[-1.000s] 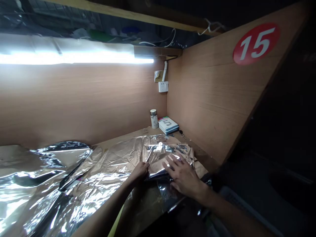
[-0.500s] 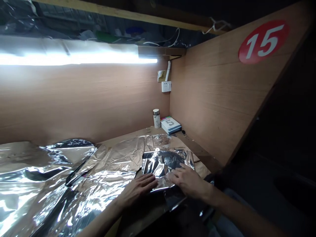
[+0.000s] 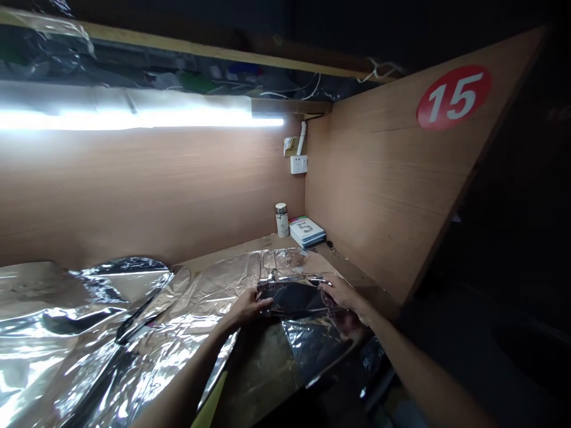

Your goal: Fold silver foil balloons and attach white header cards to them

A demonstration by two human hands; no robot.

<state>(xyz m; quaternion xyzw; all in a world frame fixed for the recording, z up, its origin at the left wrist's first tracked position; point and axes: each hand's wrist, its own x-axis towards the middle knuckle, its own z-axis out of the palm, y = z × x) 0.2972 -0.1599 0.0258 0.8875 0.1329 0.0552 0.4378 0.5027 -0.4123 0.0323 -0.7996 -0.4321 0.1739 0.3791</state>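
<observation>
A folded silver foil packet [image 3: 297,297] is lifted a little off the wooden desk [image 3: 263,368]. My left hand [image 3: 250,304] grips its left edge with closed fingers. On the packet's right edge my right hand [image 3: 341,292] is closed, thumb on top. A loose flap of the foil [image 3: 312,348] hangs down below the packet toward me. A long crumpled sheet of silver foil [image 3: 134,333] spreads over the desk to the left.
A white bottle [image 3: 282,220] and a small box marked 5 [image 3: 306,230] stand in the far corner under a wall socket [image 3: 298,164]. A side panel bears a red disc numbered 15 [image 3: 452,98]. A light strip [image 3: 134,119] glows along the back wall.
Both hands were pressing flat on the foil packet on the desk. Now they grip its two side edges and have raised it, its dark face turned toward me.
</observation>
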